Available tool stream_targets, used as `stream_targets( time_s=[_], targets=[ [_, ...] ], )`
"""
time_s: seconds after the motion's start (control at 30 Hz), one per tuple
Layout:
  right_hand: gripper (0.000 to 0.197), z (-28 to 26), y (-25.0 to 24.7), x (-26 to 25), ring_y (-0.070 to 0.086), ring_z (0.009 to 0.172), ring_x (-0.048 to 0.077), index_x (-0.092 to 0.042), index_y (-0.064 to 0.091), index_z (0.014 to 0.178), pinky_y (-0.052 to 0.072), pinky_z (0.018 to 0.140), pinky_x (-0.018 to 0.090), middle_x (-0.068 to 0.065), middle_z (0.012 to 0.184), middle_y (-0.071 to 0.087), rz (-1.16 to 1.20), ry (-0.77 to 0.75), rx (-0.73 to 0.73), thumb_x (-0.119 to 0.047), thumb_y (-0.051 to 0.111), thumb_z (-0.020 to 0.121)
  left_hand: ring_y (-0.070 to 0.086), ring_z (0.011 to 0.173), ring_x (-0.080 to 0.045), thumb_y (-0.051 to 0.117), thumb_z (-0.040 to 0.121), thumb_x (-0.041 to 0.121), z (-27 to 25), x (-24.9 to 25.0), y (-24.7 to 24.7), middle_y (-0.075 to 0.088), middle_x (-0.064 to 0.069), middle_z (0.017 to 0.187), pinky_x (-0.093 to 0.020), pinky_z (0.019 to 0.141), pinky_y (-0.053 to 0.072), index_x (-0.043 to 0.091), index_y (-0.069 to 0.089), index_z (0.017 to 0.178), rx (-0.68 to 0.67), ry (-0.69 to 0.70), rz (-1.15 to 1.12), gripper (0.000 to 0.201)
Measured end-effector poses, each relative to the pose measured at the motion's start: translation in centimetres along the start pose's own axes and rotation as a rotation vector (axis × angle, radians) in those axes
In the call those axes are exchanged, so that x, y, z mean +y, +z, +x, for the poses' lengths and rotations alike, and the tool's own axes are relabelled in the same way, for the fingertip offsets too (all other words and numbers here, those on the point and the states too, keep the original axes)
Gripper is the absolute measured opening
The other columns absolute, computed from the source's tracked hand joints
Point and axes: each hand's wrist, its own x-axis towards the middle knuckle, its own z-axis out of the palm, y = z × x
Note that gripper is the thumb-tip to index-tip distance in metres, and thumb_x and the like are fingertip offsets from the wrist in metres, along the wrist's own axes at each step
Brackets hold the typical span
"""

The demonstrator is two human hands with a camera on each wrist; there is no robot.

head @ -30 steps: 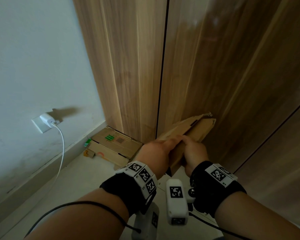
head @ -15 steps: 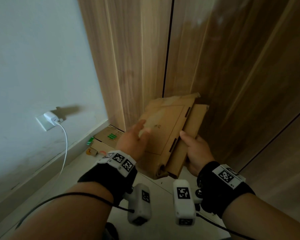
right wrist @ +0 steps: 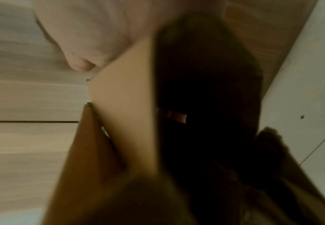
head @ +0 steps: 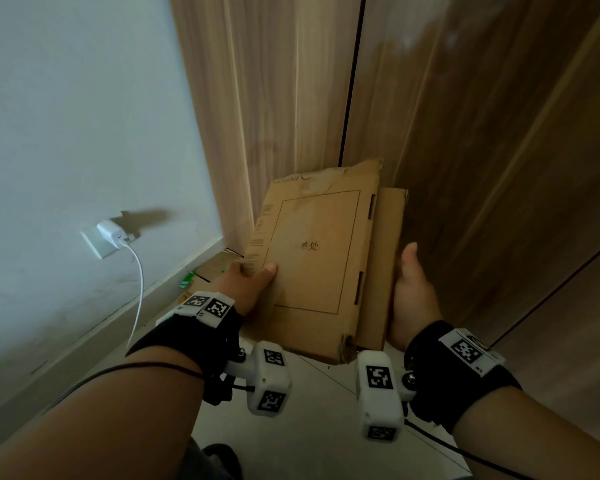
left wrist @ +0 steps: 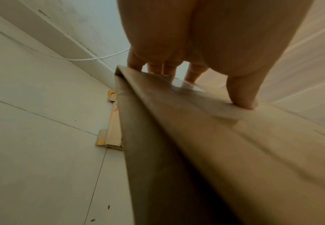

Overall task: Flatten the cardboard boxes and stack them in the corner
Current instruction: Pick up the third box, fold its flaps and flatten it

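Note:
A flattened brown cardboard box (head: 319,258) with a printed rectangle hangs in the air in front of the wooden panels, held between both hands. My left hand (head: 246,284) grips its left edge, thumb on top and fingers underneath; the left wrist view shows the thumb (left wrist: 242,94) pressing the cardboard (left wrist: 196,137). My right hand (head: 413,296) holds the right edge, thumb up along the side flap. In the right wrist view the cardboard (right wrist: 127,106) is blurred and the fingers are hidden. A stack of flattened boxes (head: 215,266) lies on the floor in the corner, mostly hidden behind the held box.
Wooden wardrobe panels (head: 465,133) rise straight ahead and to the right. The white wall on the left has a socket with a white charger (head: 113,233) and a cable (head: 137,289) hanging to the tiled floor (head: 309,427). A skirting board runs along the wall.
The box has turned from edge-on to flat face up and risen toward me. My left hand moved from the top face to grip the left edge; the right hand shifted along the right edge.

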Motion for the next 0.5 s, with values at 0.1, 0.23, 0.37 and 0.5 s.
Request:
stream_targets(
  time_s=[0.1,0.23,0.37,0.5],
  targets=[
    [0.047,0.2,-0.1,0.0,0.066,0.096,0.031,-0.013,0.065,0.109,0.053,0.084,0.045,0.016,0.104,0.07,0.048,0.0,-0.028,-0.05,0.039,0.092,0.057,0.115,-0.033,0.042,0.078,0.068,0.1,0.0,0.1,0.058,-0.011,0.131,-0.042,0.103,0.044,0.018,0.043,0.135,0.01,-0.012,0.028,0.076],
    [0.039,0.5,0.0,0.5,0.053,0.122,0.041,-0.017,0.053,0.129,0.038,0.104,0.059,0.024,0.13,0.057,0.045,0.001,-0.095,-0.034,0.044,0.094,0.056,0.115,-0.033,0.044,0.077,0.068,0.1,-0.1,0.1,0.058,-0.011,0.131,-0.042,0.1,0.045,0.017,0.044,0.136,0.044,0.026,-0.007,0.078],
    [0.057,0.7,-0.1,0.4,0.049,0.126,0.043,-0.008,0.051,0.129,0.038,0.103,0.061,0.027,0.136,0.052,0.086,-0.015,-0.093,-0.034,0.059,0.079,0.055,0.116,-0.033,0.05,0.077,0.063,0.0,0.1,0.1,0.057,-0.011,0.132,-0.042,0.099,0.044,0.015,0.043,0.135,0.074,0.038,-0.076,0.075],
    [0.05,1.1,-0.4,0.5,0.053,0.122,0.044,-0.004,0.051,0.127,0.04,0.1,0.063,0.027,0.132,0.056,0.05,-0.024,-0.038,-0.031,0.058,0.085,0.058,0.11,-0.031,0.056,0.073,0.062,-0.2,0.3,0.1,0.06,-0.007,0.126,-0.045,0.097,0.048,0.017,0.046,0.13,0.076,0.063,-0.136,0.073]
  ],
)
